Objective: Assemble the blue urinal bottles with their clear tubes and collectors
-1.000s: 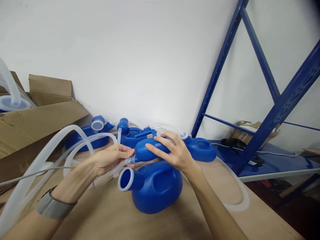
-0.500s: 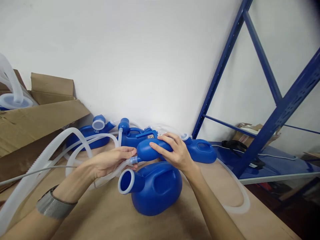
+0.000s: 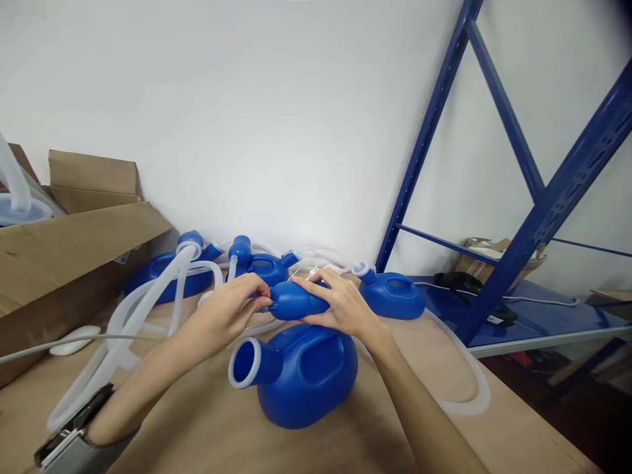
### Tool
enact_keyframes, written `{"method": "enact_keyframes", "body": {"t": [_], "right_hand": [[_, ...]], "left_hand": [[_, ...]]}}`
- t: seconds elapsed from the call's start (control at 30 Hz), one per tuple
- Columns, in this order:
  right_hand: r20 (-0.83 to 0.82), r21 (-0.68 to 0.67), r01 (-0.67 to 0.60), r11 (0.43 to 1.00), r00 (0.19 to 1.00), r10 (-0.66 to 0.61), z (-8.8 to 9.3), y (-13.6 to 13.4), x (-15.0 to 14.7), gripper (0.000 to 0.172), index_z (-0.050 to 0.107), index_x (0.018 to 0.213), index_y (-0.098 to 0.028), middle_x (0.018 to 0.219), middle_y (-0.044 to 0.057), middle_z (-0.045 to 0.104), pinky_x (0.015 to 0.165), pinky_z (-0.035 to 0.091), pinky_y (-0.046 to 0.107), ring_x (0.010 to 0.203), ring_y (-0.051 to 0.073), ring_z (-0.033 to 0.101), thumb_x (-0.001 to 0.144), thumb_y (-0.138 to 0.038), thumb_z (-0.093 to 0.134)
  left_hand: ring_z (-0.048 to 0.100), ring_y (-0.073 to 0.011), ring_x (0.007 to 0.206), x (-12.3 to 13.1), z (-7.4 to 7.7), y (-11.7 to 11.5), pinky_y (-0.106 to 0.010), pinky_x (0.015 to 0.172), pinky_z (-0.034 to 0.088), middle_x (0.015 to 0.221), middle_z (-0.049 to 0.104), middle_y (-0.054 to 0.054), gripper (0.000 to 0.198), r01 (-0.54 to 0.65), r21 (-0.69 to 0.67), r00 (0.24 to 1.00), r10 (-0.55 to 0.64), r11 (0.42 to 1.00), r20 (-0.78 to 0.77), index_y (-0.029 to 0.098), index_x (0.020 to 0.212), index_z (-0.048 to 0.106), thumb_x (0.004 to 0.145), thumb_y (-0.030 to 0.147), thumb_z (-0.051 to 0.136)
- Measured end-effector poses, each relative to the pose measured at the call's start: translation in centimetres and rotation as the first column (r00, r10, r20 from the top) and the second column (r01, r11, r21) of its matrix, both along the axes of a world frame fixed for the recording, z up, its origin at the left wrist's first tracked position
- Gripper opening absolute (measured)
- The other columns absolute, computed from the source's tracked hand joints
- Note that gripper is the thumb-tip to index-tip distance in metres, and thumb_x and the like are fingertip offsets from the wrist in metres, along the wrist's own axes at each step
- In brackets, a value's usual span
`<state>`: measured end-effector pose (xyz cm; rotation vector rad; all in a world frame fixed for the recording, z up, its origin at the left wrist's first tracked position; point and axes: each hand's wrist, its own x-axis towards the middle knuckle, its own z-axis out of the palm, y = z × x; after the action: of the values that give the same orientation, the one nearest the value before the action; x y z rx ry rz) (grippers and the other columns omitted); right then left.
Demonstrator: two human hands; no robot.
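My right hand (image 3: 338, 304) is wrapped over a blue squeeze bulb (image 3: 295, 301) held above the table. At the bulb's left tip my left hand (image 3: 232, 309) pinches the end of a clear thin tube (image 3: 257, 326). Just below both hands lies a large blue plastic jug (image 3: 303, 375) on its side, its white-rimmed spout (image 3: 244, 363) facing left towards me. A wide white corrugated hose (image 3: 123, 322) loops across the table on the left.
Three more blue jugs (image 3: 392, 296) line the wall behind. An open cardboard box (image 3: 64, 250) stands at the left, a blue metal rack (image 3: 518, 263) with cables and a carton on its shelf at the right. A white hose (image 3: 471, 388) curves at the table's right.
My left hand has slid right along the tube up to the bulb's tip. The corrugated hose has swung back and down on the left. The view has shifted slightly.
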<state>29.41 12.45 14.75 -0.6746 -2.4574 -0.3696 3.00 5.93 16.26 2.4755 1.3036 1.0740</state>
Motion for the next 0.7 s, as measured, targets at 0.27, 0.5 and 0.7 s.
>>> {"method": "enact_keyframes", "body": {"t": [0.27,0.5,0.7], "right_hand": [[-0.003,-0.225,0.053,0.973,0.998,-0.055,0.3,-0.2,-0.1,0.076,0.057,0.145,-0.030,0.110,0.007,0.063,0.087,0.055,0.042,0.101,0.025,0.062,0.079,-0.062,0.078],[-0.004,-0.269,0.101,0.958,0.994,-0.106,0.2,0.1,0.0,0.079,0.058,0.145,-0.030,0.112,0.008,0.064,0.090,0.054,0.043,0.101,0.026,0.063,0.076,-0.062,0.080],[-0.026,-0.258,0.095,0.962,0.994,-0.105,-0.3,0.1,-0.5,0.077,0.058,0.144,-0.028,0.115,0.009,0.064,0.088,0.055,0.042,0.103,0.027,0.064,0.077,-0.057,0.081]], "left_hand": [[0.062,-0.0208,0.086,0.3,-1.2,0.2,-0.036,0.080,0.054,0.091,0.068,-0.008,0.033,0.112,0.343,0.964,-0.018,0.933,-0.266,0.019,0.095,0.065,0.107,0.027,0.036],[0.066,-0.0235,0.092,0.1,-1.7,0.9,-0.037,0.081,0.056,0.099,0.071,-0.010,0.032,0.079,0.358,0.968,0.014,0.930,-0.250,0.019,0.099,0.068,0.107,0.032,0.040],[0.066,-0.0233,0.091,-0.4,-2.7,1.4,-0.033,0.074,0.050,0.100,0.071,-0.009,0.031,0.009,0.278,0.963,0.067,0.961,-0.261,0.021,0.099,0.063,0.106,0.032,0.035]]}}
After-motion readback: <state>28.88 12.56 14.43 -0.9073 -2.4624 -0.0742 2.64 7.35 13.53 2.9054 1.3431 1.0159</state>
